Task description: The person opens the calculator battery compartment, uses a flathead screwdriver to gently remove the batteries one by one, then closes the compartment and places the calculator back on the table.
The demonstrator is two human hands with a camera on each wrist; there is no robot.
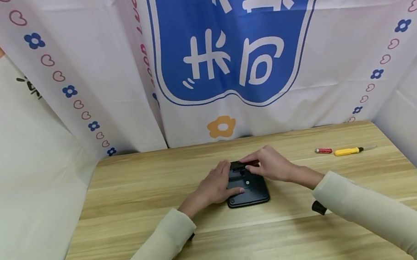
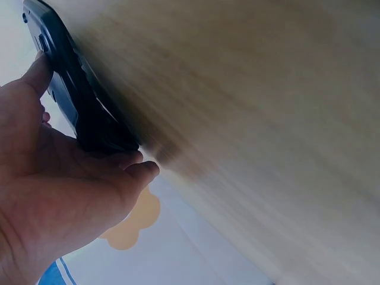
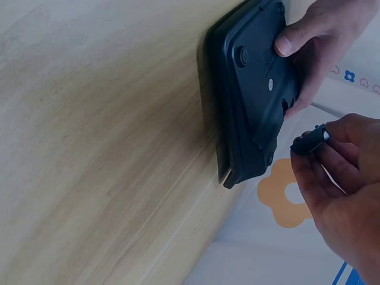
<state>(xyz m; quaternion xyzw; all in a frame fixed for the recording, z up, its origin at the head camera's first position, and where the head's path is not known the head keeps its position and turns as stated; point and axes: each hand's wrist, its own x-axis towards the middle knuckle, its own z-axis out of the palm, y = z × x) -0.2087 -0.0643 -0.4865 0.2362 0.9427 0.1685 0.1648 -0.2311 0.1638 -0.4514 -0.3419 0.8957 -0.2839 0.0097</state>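
Note:
A flat black device, by its shape a calculator, lies with its back up on the table, round feet at its corners. My left hand holds it by its left side, thumb across the back and fingers at the far left edge. Near the far end shows a dark recess. Above that end, my right hand pinches a small black piece between thumb and fingers. In the right wrist view this piece has a bright end and is apart from the calculator; whether it is a battery or a cover, I cannot tell.
On the right of the wooden table lie a red battery and a yellow-handled screwdriver, its shaft pointing right. A printed curtain hangs along the table's back edge. White cloth closes off the sides.

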